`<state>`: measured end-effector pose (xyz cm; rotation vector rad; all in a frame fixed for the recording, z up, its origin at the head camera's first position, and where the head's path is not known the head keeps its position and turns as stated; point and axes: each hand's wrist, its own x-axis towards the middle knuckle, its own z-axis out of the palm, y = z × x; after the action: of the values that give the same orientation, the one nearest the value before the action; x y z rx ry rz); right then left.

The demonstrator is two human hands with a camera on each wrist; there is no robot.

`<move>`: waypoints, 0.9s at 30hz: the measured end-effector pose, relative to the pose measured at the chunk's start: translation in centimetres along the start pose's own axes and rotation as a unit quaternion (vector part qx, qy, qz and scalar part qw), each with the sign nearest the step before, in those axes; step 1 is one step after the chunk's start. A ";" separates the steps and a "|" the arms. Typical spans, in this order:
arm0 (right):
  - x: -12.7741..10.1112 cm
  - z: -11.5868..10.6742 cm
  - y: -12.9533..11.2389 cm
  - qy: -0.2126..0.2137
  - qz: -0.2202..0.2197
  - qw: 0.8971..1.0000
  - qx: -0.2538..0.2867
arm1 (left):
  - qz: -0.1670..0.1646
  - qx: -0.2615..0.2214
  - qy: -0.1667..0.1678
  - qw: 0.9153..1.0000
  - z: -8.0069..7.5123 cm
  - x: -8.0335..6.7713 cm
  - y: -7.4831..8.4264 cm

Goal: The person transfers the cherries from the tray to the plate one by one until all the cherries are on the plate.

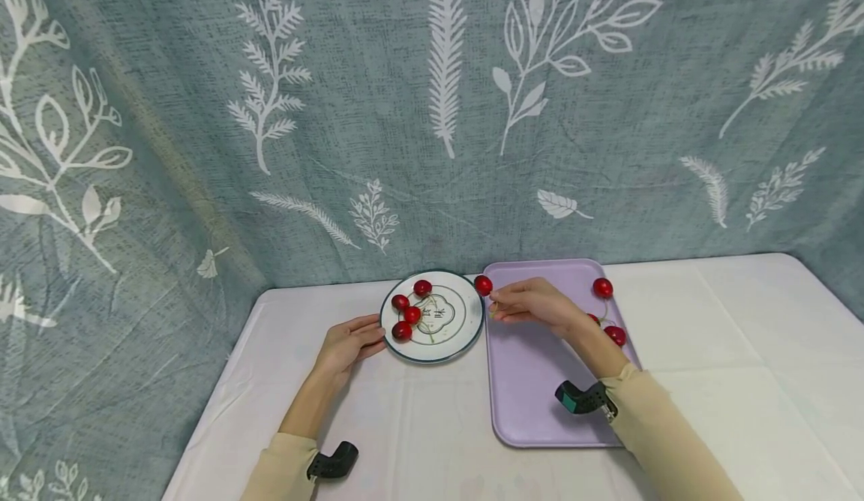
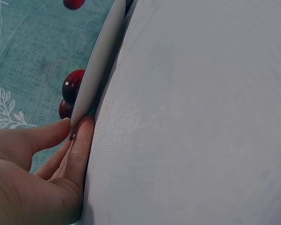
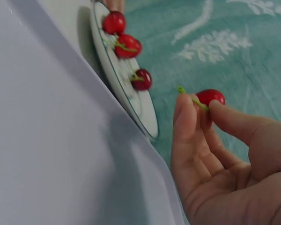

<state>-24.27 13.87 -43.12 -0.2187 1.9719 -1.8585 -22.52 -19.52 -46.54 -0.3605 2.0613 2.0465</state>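
Above the gap between the plate (image 1: 472, 326) and the purple tray (image 1: 533, 381), the right hand (image 1: 536, 306) pinches a cherry (image 1: 483, 285) by its stem between thumb and forefinger, the other fingers loosely curled. The fruit sits just past the fingertips (image 3: 185, 105), beside the plate's rim. The left hand (image 1: 347, 343) grips the plate's near-left edge, thumb over the rim and fingers beneath it, as the left wrist view shows. Four cherries (image 1: 412, 315) lie on the plate. Only the head view shows the cherries left on the tray (image 1: 603, 287).
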 end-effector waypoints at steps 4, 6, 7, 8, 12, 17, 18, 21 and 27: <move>0.6 1.5 0.3 0.001 0.001 1.000 -0.016 | 0.002 -0.003 -0.006 1.000 0.1 0.1 -0.1; 0.9 2.1 0.5 0.000 0.005 1.000 -0.023 | 0.003 -0.003 -0.010 1.000 0.1 0.2 -0.1; 1.1 2.4 0.6 -0.001 0.007 1.000 -0.026 | 0.002 -0.002 -0.008 1.000 0.1 0.3 -0.1; 1.2 2.7 0.7 -0.002 0.006 1.000 -0.030 | 0.002 -0.001 -0.008 1.000 0.1 0.3 -0.1; 1.9 3.8 0.8 0.001 0.003 0.999 -0.037 | -0.001 -0.002 -0.004 1.000 0.0 0.3 0.0; 2.6 5.0 0.5 0.004 -0.003 1.000 -0.028 | -0.004 -0.004 -0.004 1.000 0.0 0.0 0.3; 2.8 5.2 0.5 0.004 -0.004 1.000 -0.023 | -0.004 -0.003 -0.003 1.000 0.0 0.0 0.3; 3.3 5.7 0.5 0.010 0.002 1.000 -0.019 | -0.002 -0.003 -0.004 1.000 0.0 0.0 0.3; 3.9 6.7 0.5 0.016 0.017 1.000 -0.017 | -0.002 0.000 -0.001 1.000 -0.1 0.0 0.3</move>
<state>-24.96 6.29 -44.51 -0.1659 2.0167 -1.8183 -22.56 -19.58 -46.26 -0.3629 2.0571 2.0435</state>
